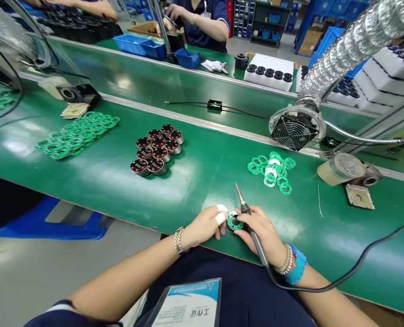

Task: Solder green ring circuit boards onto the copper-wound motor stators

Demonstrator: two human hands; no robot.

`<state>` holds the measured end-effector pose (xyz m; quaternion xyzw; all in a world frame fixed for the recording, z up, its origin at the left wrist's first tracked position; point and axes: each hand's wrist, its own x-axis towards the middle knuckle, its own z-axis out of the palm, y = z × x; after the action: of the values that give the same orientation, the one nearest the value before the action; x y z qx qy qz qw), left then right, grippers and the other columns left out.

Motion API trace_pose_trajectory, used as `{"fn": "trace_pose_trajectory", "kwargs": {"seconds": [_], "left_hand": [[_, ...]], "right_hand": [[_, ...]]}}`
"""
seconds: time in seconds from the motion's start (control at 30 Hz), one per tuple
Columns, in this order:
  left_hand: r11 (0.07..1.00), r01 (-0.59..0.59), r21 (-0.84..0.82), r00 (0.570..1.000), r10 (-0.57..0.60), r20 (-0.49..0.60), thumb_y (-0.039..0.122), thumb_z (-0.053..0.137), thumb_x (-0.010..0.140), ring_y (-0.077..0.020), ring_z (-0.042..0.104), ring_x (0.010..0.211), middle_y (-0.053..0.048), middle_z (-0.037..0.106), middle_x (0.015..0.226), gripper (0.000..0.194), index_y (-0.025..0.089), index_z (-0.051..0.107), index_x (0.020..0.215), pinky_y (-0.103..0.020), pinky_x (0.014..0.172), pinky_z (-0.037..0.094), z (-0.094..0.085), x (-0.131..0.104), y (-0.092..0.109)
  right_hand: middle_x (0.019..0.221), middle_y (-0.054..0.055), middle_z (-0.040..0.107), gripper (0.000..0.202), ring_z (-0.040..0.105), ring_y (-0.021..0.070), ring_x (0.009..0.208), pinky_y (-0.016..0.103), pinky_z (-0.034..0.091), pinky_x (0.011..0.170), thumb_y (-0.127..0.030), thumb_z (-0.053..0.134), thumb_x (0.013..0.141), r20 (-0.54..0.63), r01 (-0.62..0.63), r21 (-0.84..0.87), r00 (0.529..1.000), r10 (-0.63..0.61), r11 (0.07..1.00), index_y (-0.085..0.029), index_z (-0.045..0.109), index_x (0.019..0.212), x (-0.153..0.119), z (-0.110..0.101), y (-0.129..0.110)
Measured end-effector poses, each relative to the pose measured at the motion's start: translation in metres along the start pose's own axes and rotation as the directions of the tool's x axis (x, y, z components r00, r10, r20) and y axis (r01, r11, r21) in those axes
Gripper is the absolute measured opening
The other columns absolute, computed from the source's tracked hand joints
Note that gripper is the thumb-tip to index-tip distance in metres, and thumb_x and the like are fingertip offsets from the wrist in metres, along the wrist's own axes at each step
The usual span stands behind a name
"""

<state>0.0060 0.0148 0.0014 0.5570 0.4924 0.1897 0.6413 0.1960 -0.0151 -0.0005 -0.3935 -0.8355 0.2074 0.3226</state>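
A green ring-shaped circuit board (pixel 235 221) lies between my two hands near the front edge of the green bench, apparently on a round part mostly hidden beneath it. My left hand (pixel 206 223), with white tape on its fingers, is closed against the board's left side. Fingers of my right hand (pixel 260 229) touch its right side, and that same hand holds a soldering iron (pixel 252 227), its tip pointing up and away. Several copper-wound motor stators (pixel 158 153) stand grouped to the left. Loose green ring boards (pixel 272 170) are piled to the right.
More ring boards (pixel 79 134) lie stacked at left. A fume fan (pixel 294 129) hangs at back right, near a round tub (pixel 341 169) and a sponge tray (pixel 359 196). The iron's black cable (pixel 353 268) crosses the right side. A co-worker's arm (pixel 208 25) shows across the bench.
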Motion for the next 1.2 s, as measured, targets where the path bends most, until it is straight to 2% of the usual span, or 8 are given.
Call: {"fn": "trace_pose_trajectory", "kwargs": {"seconds": [0.1, 0.27, 0.43, 0.57, 0.67, 0.73, 0.9, 1.2], "left_hand": [[0.967, 0.140, -0.215, 0.983, -0.110, 0.147, 0.039, 0.044, 0.083, -0.0114, 0.054, 0.051, 0.001, 0.051, 0.057, 0.027, 0.015, 0.047, 0.070, -0.021, 0.045, 0.045, -0.007, 0.002, 0.000], [0.993, -0.116, -0.026, 0.985, 0.119, 0.128, 0.031, 0.056, 0.078, -0.0127, 0.058, 0.068, -0.002, 0.060, 0.074, 0.020, 0.015, 0.058, 0.090, -0.024, 0.061, 0.049, -0.024, 0.002, -0.005], [0.968, -0.226, 0.106, 0.972, 0.217, 0.088, 0.028, 0.052, 0.079, -0.0108, 0.054, 0.060, -0.001, 0.056, 0.069, 0.016, 0.014, 0.058, 0.076, -0.022, 0.055, 0.047, -0.022, 0.008, -0.007], [0.939, -0.269, 0.215, 0.953, 0.292, -0.085, 0.023, 0.055, 0.075, -0.0087, 0.047, 0.051, 0.003, 0.052, 0.058, 0.012, 0.015, 0.053, 0.067, -0.019, 0.049, 0.042, -0.006, 0.009, -0.008], [0.963, -0.223, 0.153, 0.930, 0.257, -0.263, 0.025, 0.057, 0.074, -0.0093, 0.048, 0.051, 0.002, 0.052, 0.056, 0.017, 0.015, 0.050, 0.063, -0.019, 0.048, 0.041, 0.008, 0.001, -0.011], [0.966, -0.218, 0.141, 0.921, 0.252, -0.298, 0.028, 0.054, 0.079, -0.0106, 0.053, 0.056, 0.000, 0.058, 0.064, 0.017, 0.015, 0.056, 0.068, -0.021, 0.054, 0.045, 0.012, -0.009, -0.014], [0.936, -0.297, 0.191, 0.931, 0.328, -0.158, 0.026, 0.050, 0.084, -0.0131, 0.058, 0.066, -0.004, 0.064, 0.077, 0.019, 0.017, 0.065, 0.088, -0.024, 0.063, 0.048, -0.002, -0.017, -0.018], [0.983, -0.184, 0.007, 0.970, 0.180, 0.161, 0.023, 0.062, 0.073, -0.0101, 0.055, 0.062, -0.001, 0.062, 0.072, 0.011, 0.014, 0.065, 0.078, -0.023, 0.063, 0.046, -0.031, 0.017, -0.002]], "right_hand": [[0.105, 0.008, 0.064, 0.023, 0.054, 0.0225, 0.100, 0.040, 0.048, 0.084, -0.022, 0.059, 0.082, 0.007, -0.003, 0.044, 1.000, 0.003, 0.999, -0.021, 0.053, 0.104, 0.001, -0.001, 0.004], [0.107, 0.008, 0.063, 0.027, 0.054, 0.0219, 0.101, 0.039, 0.048, 0.085, -0.023, 0.060, 0.082, 0.002, -0.011, 0.106, 1.000, 0.010, 0.994, -0.021, 0.052, 0.107, 0.001, 0.001, 0.008], [0.106, 0.008, 0.064, 0.026, 0.054, 0.0224, 0.101, 0.039, 0.048, 0.085, -0.023, 0.060, 0.081, -0.003, -0.009, 0.111, 1.000, 0.009, 0.994, -0.021, 0.052, 0.107, 0.001, 0.002, 0.008], [0.106, 0.008, 0.064, 0.026, 0.054, 0.0224, 0.100, 0.040, 0.047, 0.085, -0.022, 0.060, 0.081, -0.001, -0.002, 0.099, 1.000, 0.003, 0.995, -0.021, 0.052, 0.106, 0.000, 0.003, 0.009], [0.106, 0.008, 0.064, 0.026, 0.054, 0.0218, 0.099, 0.039, 0.047, 0.085, -0.022, 0.061, 0.081, -0.016, 0.000, 0.090, 1.000, 0.001, 0.996, -0.021, 0.052, 0.105, -0.001, 0.004, 0.010], [0.106, 0.008, 0.064, 0.026, 0.054, 0.0213, 0.098, 0.039, 0.047, 0.085, -0.022, 0.061, 0.081, -0.026, 0.002, 0.087, 1.000, 0.000, 0.996, -0.021, 0.052, 0.105, -0.001, 0.005, 0.010], [0.105, 0.008, 0.064, 0.025, 0.054, 0.0214, 0.098, 0.038, 0.048, 0.083, -0.023, 0.060, 0.081, -0.018, -0.006, 0.095, 1.000, 0.008, 0.995, -0.021, 0.053, 0.105, 0.000, 0.004, 0.009], [0.101, 0.008, 0.064, 0.021, 0.055, 0.0213, 0.097, 0.038, 0.048, 0.083, -0.024, 0.060, 0.081, -0.022, -0.015, 0.085, 1.000, 0.017, 0.996, -0.021, 0.054, 0.101, 0.001, 0.002, 0.007]]}}
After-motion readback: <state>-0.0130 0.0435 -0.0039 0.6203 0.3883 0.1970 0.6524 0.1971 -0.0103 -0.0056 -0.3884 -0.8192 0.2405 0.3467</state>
